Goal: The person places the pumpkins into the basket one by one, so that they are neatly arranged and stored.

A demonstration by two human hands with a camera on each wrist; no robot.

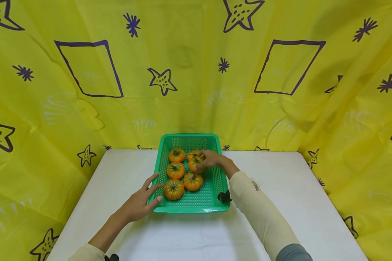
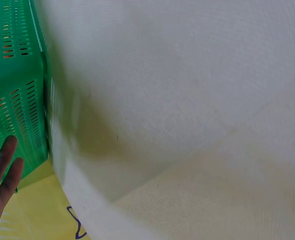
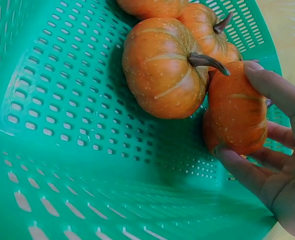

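Note:
Several small orange pumpkins sit inside a green plastic basket (image 1: 189, 210), in two rough columns. My right hand (image 1: 212, 159) reaches over the basket's right side and grips one pumpkin (image 3: 236, 112) between thumb and fingers, at the back of the right column. In the right wrist view a neighbouring pumpkin (image 3: 162, 70) with a curved stem lies right beside the held one. My left hand (image 1: 138, 204) is at the basket's left side, fingers spread and fairly straight near the rim. The left wrist view shows its fingertips close to the perforated basket wall; contact is hard to tell.
The basket stands on a white-covered table (image 1: 274, 174), near its far edge. Behind it and on both sides hangs a yellow curtain (image 1: 189, 108) with dark starfish and frame drawings. Dark straps or devices show near both wrists.

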